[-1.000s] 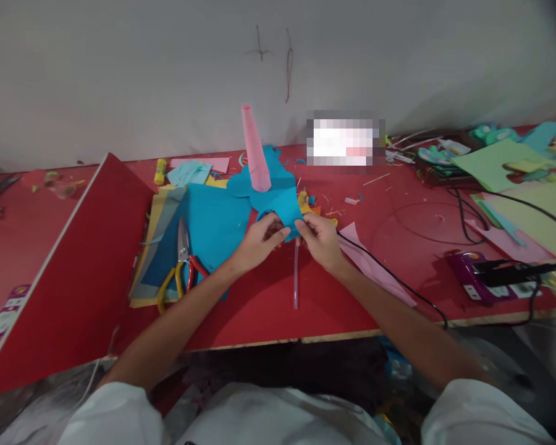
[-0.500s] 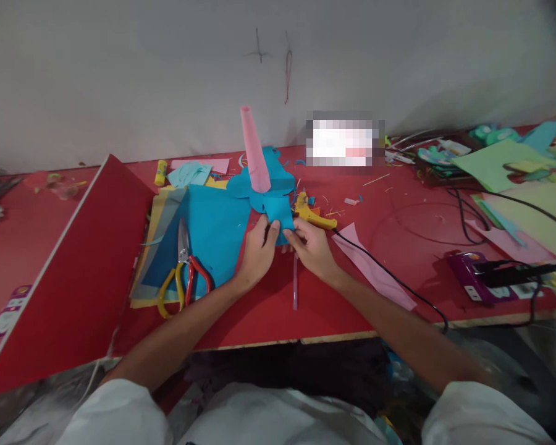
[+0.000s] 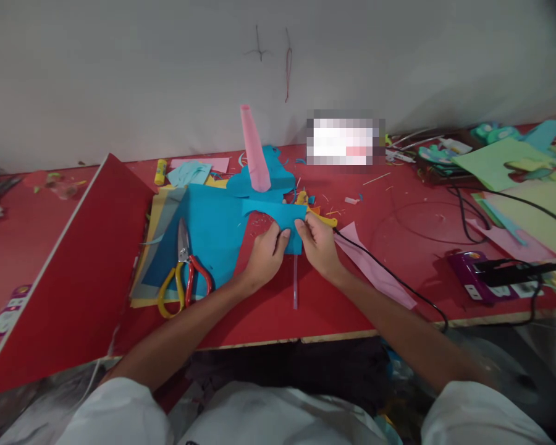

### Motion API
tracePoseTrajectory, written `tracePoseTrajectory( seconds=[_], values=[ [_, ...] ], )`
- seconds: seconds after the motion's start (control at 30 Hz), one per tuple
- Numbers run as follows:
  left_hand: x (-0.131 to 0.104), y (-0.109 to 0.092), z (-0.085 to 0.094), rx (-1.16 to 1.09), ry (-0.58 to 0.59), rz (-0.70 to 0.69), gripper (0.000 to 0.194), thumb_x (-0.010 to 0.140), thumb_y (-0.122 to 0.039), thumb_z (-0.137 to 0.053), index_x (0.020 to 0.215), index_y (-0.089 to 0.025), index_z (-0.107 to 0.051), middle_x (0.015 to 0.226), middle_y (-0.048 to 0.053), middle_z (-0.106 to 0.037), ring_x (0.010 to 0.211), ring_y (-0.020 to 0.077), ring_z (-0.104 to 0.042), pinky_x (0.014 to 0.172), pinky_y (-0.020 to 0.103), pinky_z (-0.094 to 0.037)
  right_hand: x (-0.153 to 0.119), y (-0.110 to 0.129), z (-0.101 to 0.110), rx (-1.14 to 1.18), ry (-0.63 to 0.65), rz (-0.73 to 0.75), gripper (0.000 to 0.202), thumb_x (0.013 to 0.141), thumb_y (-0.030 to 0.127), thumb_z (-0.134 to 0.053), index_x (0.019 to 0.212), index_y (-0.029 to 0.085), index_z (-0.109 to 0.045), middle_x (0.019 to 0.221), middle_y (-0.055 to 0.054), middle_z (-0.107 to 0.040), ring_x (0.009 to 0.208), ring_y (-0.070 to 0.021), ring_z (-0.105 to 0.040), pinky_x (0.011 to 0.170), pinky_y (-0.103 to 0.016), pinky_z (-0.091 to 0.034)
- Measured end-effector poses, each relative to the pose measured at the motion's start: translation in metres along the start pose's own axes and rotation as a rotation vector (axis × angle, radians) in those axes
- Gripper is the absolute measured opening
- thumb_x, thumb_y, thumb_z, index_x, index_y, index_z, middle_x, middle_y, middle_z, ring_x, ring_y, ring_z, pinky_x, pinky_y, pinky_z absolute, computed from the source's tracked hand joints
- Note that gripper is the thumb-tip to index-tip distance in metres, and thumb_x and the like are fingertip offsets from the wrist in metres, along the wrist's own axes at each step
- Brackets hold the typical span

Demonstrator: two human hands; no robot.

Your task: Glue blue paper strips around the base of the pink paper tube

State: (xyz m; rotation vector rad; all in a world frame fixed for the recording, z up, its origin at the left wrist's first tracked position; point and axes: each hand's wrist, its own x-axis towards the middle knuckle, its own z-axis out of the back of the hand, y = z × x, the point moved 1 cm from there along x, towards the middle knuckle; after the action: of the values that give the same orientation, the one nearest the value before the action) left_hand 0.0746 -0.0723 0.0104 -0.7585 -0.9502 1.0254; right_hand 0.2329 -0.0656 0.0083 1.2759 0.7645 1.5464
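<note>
Between my two hands is a cut piece of blue paper point(image 3: 287, 213) with a curved strip reaching left. My left hand point(image 3: 266, 252) pinches its lower left part, thumb on top. My right hand point(image 3: 319, 242) grips the right edge. Just beyond, a pink paper cone point(image 3: 254, 148) stands on a blue paper shape point(image 3: 278, 179) with rounded lobes. A yellow glue gun point(image 3: 322, 218) lies partly hidden behind the held paper and my right hand. Below the paper, a clear glue stick point(image 3: 295, 284) rests on the red table point(image 3: 254, 321).
Scissors point(image 3: 184, 266) with red and yellow handles lie on blue sheets point(image 3: 217, 241) at left. A red board point(image 3: 69, 272) leans beyond them. The glue gun's black cord point(image 3: 393, 278) crosses a pink strip point(image 3: 375, 266). A purple power box point(image 3: 477, 278) and coloured papers point(image 3: 528, 210) are at right.
The blue paper has opened out wider, its curved strip now showing at left. My right hand has shifted right and my left hand slightly nearer to me.
</note>
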Motion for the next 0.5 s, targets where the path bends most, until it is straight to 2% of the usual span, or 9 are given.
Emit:
tracePoseTrajectory(
  seconds=[0.23, 0.4, 0.5],
  values=[
    [-0.0002, 0.0012, -0.0026, 0.001, -0.014, 0.021, 0.050, 0.107, -0.067, -0.046, 0.082, -0.024, -0.049, 0.073, 0.000, -0.056, 0.063, 0.0161, -0.048, 0.062, 0.030, -0.030, -0.0005, -0.0027, -0.0019, -0.032, 0.003, 0.022, 0.047, 0.108, 0.061, -0.049, 0.078, 0.026, -0.042, 0.070, 0.004, -0.043, 0.064, -0.0148, -0.042, 0.061, -0.031, -0.031],
    [0.0014, 0.0054, -0.0025, 0.061, -0.012, -0.004, 0.058, 0.107, -0.068, -0.046, 0.070, -0.024, -0.038, 0.061, -0.002, -0.044, 0.055, 0.0145, -0.038, 0.058, 0.032, -0.022, 0.0007, -0.0031, -0.0024, -0.052, -0.015, 0.033, 0.048, 0.107, 0.061, -0.049, 0.076, 0.026, -0.040, 0.068, 0.004, -0.042, 0.063, -0.0145, -0.040, 0.061, -0.031, -0.031],
    [0.0020, 0.0038, -0.0006, 0.060, -0.032, -0.036, 0.061, 0.106, -0.072, -0.045, 0.069, -0.024, -0.037, 0.059, -0.002, -0.041, 0.053, 0.0144, -0.036, 0.058, 0.033, -0.020, 0.0007, -0.0009, -0.0013, -0.030, -0.021, 0.019, 0.048, 0.107, 0.061, -0.050, 0.076, 0.026, -0.042, 0.067, 0.005, -0.041, 0.060, -0.0144, -0.039, 0.060, -0.031, -0.031]
  ],
)
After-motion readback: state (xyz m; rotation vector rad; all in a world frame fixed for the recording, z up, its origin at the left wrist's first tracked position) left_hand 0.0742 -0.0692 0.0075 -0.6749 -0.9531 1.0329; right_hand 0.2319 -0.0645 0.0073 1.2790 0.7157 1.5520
